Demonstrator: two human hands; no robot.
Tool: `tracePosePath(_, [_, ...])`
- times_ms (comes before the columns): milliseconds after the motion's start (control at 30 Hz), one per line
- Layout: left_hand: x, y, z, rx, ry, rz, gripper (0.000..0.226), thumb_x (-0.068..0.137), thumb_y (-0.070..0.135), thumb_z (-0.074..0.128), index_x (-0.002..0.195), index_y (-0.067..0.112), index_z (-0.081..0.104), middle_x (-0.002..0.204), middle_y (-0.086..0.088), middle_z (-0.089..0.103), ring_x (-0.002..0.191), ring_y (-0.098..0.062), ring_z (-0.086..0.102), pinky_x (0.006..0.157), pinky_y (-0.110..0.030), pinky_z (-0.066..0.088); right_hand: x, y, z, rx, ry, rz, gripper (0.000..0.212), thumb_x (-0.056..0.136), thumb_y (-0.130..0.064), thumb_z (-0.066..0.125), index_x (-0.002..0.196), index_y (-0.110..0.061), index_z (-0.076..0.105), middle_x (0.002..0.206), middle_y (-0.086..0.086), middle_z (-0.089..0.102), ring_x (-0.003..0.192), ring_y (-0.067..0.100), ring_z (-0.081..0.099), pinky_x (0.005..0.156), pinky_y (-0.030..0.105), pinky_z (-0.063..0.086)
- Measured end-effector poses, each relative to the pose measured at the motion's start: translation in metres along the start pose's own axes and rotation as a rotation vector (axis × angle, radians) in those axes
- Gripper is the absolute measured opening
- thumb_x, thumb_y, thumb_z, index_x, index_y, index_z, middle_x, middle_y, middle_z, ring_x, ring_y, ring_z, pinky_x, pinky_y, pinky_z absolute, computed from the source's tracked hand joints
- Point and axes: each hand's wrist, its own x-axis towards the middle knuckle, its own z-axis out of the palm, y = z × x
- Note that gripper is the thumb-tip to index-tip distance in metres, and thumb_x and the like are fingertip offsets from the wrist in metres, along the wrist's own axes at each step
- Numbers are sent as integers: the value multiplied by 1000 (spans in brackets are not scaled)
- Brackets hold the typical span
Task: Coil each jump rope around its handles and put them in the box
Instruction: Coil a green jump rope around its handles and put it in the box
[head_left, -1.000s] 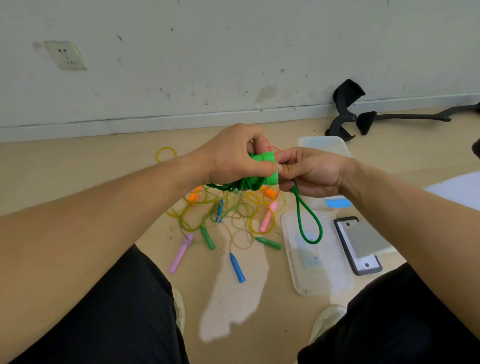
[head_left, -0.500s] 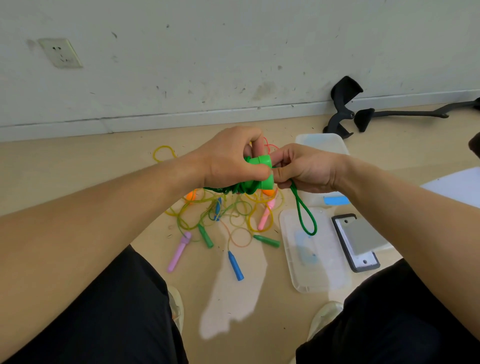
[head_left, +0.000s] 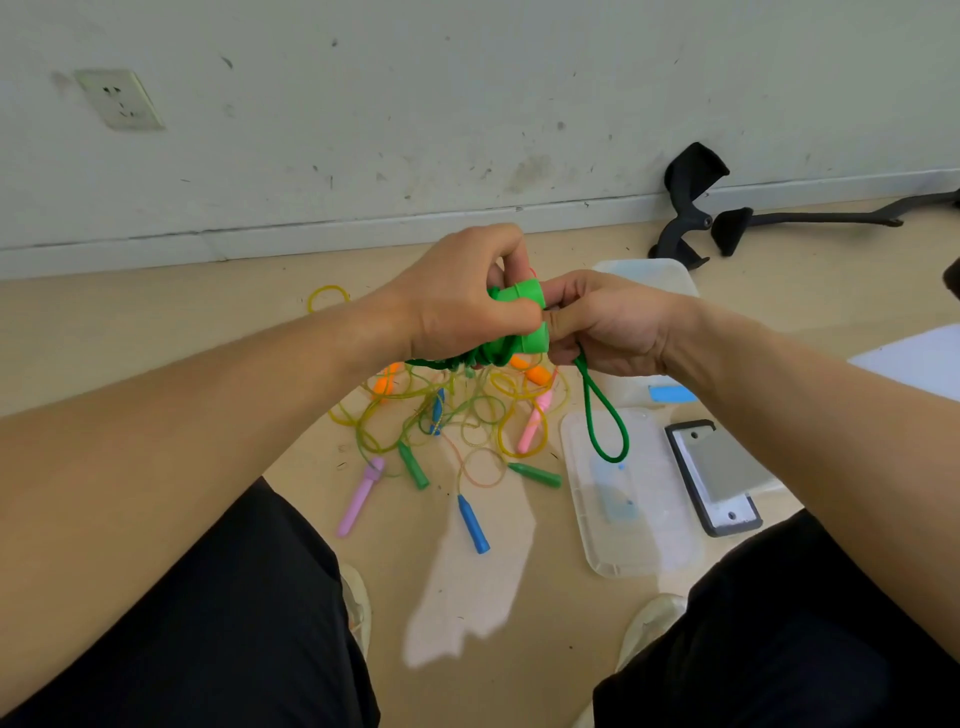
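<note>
The left hand (head_left: 457, 306) curls around the 2 green handles (head_left: 522, 297), held crosswise, caps toward the right hand (head_left: 610, 327), whose fingers pinch the green rope (head_left: 597, 415); its loose loop hangs just below.

Bare indoor room, probably an office or workroom corner. Scuffed white wall (head_left: 467, 78) carries a socket (head_left: 118, 98) at its left and a baseboard (head_left: 311, 234) along its foot. Smooth tan floor (head_left: 130, 332) runs below the wall, with black chair parts (head_left: 685, 202) lying against it.
</note>
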Motion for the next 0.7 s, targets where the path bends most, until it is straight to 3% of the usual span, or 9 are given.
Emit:
tracePosePath(67, [0,0,2,10,-10,-5,18,63,30,60,77,25,50,56,3,61,43,-2,53,46,-16,40,0,0,2,-12,-22,3,22,66,4,57,67,-10,74,57,-1,46,52,8,27,54,25,18])
tracePosePath(167, [2,-2,3,3,-12,-3,17,64,29,60,78,25,51,57,0,64,44,-2,55,47,-15,41,0,1,2,-11,-29,12,36,74,11,57,61,-18,74,55,-4,44,51,7,27,56,26,15])
tracePosePath(233, [3,-6,3,31,-4,8,16,66,31,61,78,28,51,60,-5,66,47,-3,54,49,-15,40,2,6,-2,24,-27,34,42,83,15,51,64,-16,73,55,-4,43,49,6,28,54,25,16])
tracePosePath(333, [4,-12,4,-16,-47,-38,16,70,36,62,78,25,53,58,-2,65,47,-2,48,50,-17,37,2,9,-3,22,-15,63,17,73,3,58,78,-10,67,59,-1,41,49,7,30,51,22,19])
tracePosePath(400, [6,-12,4,-152,-58,-100,23,71,33,59,82,13,57,59,6,58,49,-2,48,50,-18,39,4,11,-4,-2,17,78,15,77,4,61,86,-8,66,61,2,38,50,8,30,50,22,20])
tracePosePath(500, [7,-16,-3,-477,-127,-236,42,68,21,60,101,-4,56,74,-12,58,54,-18,61,53,-28,51,5,11,-8,8,105,74,22,92,8,51,108,-6,59,65,4,38,48,8,30,47,20,23])
tracePosePath(567, [6,-23,-11,-579,-201,-297,48,64,15,66,109,1,57,86,-23,62,61,-33,66,65,-38,53,5,10,-9,1,156,73,18,95,7,48,103,-8,56,60,3,43,48,9,31,45,20,25])
tracePosePath(700, [1,-30,-21,-691,-256,-309,57,67,-3,58,123,9,54,102,-16,65,77,-35,69,73,-37,53,2,8,-7,-19,177,114,12,100,-2,46,100,-12,53,59,2,48,49,10,32,46,21,23])
